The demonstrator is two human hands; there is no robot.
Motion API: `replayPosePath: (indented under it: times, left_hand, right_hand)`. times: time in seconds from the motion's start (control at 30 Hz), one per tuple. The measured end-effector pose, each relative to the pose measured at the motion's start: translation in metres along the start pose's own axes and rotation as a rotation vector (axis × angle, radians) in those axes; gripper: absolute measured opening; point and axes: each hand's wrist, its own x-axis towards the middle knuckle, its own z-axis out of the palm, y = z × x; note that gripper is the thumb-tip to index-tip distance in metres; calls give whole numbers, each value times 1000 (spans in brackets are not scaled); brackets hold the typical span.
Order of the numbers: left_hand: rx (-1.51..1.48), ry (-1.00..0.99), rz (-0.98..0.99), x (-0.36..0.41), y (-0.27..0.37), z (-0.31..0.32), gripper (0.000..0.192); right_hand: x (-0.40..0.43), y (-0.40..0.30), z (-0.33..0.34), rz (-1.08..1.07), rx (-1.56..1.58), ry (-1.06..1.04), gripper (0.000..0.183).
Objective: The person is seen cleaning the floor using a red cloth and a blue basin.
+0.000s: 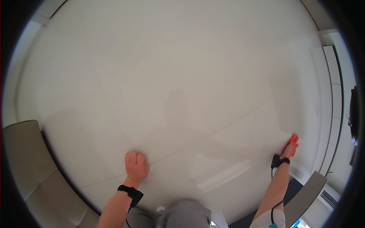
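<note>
My left hand [136, 166] is curled into a fist above the pale tiled floor [176, 71], left of my knees. Nothing shows in it, though its palm side is hidden. My right hand [289, 149] reaches far out to the right, with its fingers around a crumpled red cloth [293, 138]. Blur and distance make it hard to tell whether the cloth touches the floor or the white surface beside it. Each wrist wears a black strap with a small cabled box.
A grey-beige upholstered sofa [37, 168] curves along the left. White panelled fronts [333, 99] line the right side, with a dark object [354, 114] beyond. Nearer on the right are a taupe padded edge [306, 192] and a slotted vent [328, 198]. My grey-clad knees [185, 215] are at the bottom.
</note>
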Motion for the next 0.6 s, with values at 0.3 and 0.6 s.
replayPosePath:
  times: [0.3,0.6]
  left_hand:
    - [21,29,-78,-3,5,1,13]
    - [-83,140,-83,0,-3,-7,13]
  right_hand:
    - [-59,-364,302,-1106,-310,-366,58]
    - [-490,-388,299,-1708,-330,-774,54]
